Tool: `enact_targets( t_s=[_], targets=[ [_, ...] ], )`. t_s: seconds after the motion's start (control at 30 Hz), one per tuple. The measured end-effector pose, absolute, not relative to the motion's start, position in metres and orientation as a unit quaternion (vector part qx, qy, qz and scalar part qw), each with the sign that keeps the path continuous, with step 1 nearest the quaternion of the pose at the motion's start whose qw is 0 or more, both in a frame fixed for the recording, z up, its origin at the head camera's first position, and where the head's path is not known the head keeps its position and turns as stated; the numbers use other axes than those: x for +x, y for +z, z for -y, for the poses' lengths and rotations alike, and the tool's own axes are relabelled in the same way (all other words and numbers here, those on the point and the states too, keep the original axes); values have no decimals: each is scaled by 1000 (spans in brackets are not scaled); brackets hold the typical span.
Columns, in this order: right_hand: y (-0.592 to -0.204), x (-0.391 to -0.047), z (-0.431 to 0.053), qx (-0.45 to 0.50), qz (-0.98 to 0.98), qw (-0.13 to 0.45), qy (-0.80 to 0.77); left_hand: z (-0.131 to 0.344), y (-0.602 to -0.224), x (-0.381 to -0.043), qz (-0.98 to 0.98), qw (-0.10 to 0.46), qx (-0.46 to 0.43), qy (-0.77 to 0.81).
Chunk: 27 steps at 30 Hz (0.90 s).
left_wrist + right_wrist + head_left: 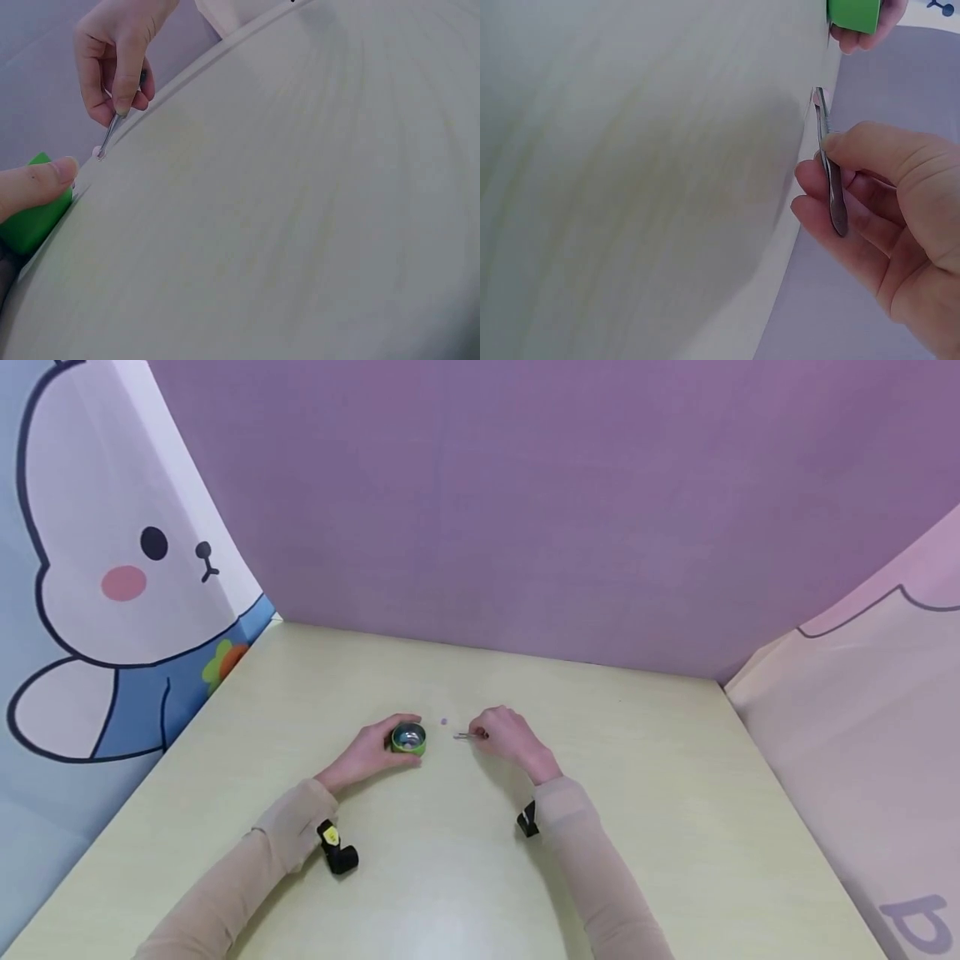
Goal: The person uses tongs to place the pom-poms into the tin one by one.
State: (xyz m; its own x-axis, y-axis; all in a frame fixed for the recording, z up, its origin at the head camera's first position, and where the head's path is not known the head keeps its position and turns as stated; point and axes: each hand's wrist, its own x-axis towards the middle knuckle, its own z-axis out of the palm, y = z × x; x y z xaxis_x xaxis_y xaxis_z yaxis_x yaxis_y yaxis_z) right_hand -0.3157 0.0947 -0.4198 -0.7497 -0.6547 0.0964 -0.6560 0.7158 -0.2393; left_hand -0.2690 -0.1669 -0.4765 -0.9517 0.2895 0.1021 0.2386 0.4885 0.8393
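Note:
My left hand point(372, 749) holds a small round tin point(408, 749), green outside and shiny metal inside, with thumb and fingers on opposite sides. It stands upright on the table, and something small and pale shows at its bottom. In my right hand point(510, 734) a pair of metal tweezers point(827, 165) is pinched between thumb and fingers, tips pointing left toward the tin. Between tin and tweezers lies a small pale purple bead-like piece point(444, 722). From the left wrist, a small pinkish-white piece point(97, 151) overlaps the tweezer tips; I cannot tell whether they grip it.
The pale wood-look table point(450, 860) reaches back to a purple cloth wall point(525, 527). A printed cartoon panel point(112, 568) borders the left side and a pale panel point(862, 735) the right. Black wrist cameras point(339, 852) hang at both sleeves.

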Motion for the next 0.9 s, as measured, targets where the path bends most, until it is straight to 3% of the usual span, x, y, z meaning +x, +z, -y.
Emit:
enact_targets(
  t_s=[0.9],
  targets=[
    [-394,-305,-78,406,904,43,126,165,-477,-271,-867,17,155,473]
  ],
)
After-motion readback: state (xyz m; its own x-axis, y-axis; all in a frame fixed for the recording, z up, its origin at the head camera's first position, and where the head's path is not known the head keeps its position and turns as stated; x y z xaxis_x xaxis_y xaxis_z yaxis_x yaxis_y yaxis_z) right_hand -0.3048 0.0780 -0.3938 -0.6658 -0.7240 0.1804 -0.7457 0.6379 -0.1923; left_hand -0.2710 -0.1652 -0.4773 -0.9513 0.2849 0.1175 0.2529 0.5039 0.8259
